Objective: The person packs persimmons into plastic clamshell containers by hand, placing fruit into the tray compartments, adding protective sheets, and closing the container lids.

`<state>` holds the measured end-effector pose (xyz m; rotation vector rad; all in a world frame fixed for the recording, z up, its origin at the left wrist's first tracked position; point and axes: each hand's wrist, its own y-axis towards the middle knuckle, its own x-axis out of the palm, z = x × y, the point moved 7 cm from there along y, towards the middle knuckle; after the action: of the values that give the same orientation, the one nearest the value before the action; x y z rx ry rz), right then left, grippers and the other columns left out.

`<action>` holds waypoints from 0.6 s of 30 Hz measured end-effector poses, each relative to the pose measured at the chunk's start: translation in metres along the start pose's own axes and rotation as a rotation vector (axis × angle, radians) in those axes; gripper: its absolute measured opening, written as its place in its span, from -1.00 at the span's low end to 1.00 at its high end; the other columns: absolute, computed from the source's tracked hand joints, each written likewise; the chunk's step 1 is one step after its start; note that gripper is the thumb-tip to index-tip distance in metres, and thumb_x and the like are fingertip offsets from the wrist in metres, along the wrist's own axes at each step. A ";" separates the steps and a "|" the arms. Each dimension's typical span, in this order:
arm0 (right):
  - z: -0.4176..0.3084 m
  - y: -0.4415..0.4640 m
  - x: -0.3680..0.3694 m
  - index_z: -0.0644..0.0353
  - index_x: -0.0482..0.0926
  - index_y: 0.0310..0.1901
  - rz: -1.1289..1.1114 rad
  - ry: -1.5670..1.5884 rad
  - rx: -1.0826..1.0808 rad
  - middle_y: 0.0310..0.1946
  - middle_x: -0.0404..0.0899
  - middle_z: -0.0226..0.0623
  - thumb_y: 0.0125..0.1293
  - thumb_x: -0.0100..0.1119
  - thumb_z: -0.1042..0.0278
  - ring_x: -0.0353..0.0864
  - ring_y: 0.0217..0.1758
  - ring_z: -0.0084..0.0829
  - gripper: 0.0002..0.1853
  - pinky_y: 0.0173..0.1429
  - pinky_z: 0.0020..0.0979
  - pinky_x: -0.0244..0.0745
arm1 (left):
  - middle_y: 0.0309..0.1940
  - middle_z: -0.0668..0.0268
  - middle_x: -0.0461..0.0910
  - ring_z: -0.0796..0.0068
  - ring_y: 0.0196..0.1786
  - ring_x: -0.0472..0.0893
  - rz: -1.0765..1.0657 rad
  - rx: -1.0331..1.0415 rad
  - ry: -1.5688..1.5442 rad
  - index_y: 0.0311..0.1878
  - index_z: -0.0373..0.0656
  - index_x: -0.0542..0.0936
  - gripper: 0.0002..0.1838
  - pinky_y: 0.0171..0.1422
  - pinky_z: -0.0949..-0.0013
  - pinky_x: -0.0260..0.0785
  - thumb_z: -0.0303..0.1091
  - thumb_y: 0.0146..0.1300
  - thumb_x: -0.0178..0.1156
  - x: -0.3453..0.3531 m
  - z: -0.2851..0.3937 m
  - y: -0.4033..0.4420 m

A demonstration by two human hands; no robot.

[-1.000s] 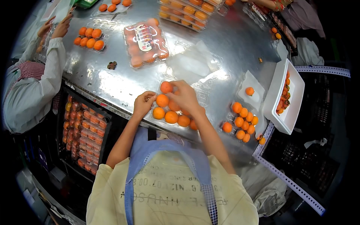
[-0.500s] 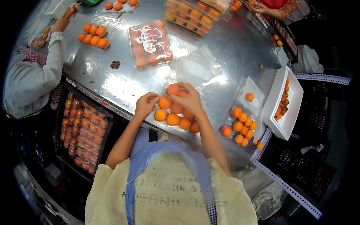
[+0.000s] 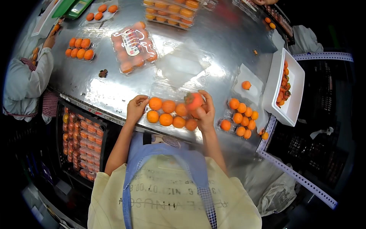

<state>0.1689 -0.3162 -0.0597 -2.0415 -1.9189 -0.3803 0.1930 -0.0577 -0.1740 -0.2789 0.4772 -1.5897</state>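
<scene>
In front of me a clear plastic clamshell box (image 3: 172,92) lies with its lid folded back. Two rows of orange persimmons (image 3: 166,119) sit in its near half. My right hand (image 3: 207,116) grips a redder persimmon (image 3: 193,100) over the right end of the rows, its leafy calyx showing. At the box's left edge is my left hand (image 3: 136,108), thumb and fingers closed on the rim.
A closed box of persimmons (image 3: 134,47) lies beyond, near stacked full boxes (image 3: 170,13). Open packs stand left (image 3: 80,49) and right (image 3: 244,117). A white foam bin (image 3: 300,82) holds more fruit. Another person's sleeve (image 3: 32,82) is at left.
My right hand has gone from the upper part of the box to its right end, lifting a persimmon. The view has shifted; my left hand stays at the box's left edge.
</scene>
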 end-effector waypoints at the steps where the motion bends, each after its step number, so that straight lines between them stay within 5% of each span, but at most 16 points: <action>1: -0.008 -0.002 0.005 0.25 0.21 0.25 0.028 0.128 0.040 0.01 0.46 -0.09 0.18 0.18 0.29 0.53 -0.07 -0.32 -0.38 0.05 -0.29 0.46 | -0.47 0.39 0.57 0.76 -0.60 0.40 0.005 -0.002 0.006 -0.11 -0.26 0.58 -0.76 -0.57 0.65 0.23 -0.35 0.21 0.24 0.000 0.000 0.000; 5: -0.006 -0.006 0.007 0.24 0.18 0.27 0.081 0.345 0.153 -0.05 0.46 -0.04 0.29 0.02 -0.04 0.51 -0.21 -0.34 -0.34 -0.14 -0.31 0.48 | -0.41 0.34 0.60 0.74 -0.57 0.42 0.021 -0.011 0.019 -0.14 -0.25 0.59 -0.77 -0.56 0.64 0.24 -0.33 0.20 0.23 -0.001 -0.005 0.001; 18: 0.014 -0.011 -0.021 0.23 0.36 0.05 0.170 0.628 0.258 -0.19 0.51 -0.12 0.37 -0.07 -0.04 0.50 -0.27 -0.43 -0.53 -0.23 -0.40 0.47 | -0.48 0.37 0.57 0.72 -0.57 0.40 0.030 0.048 0.026 -0.16 -0.29 0.58 -0.80 -0.54 0.63 0.23 -0.37 0.22 0.20 -0.003 -0.006 0.002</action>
<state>0.1566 -0.3296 -0.0803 -1.6412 -1.3306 -0.6080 0.1920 -0.0539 -0.1801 -0.2142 0.4602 -1.5748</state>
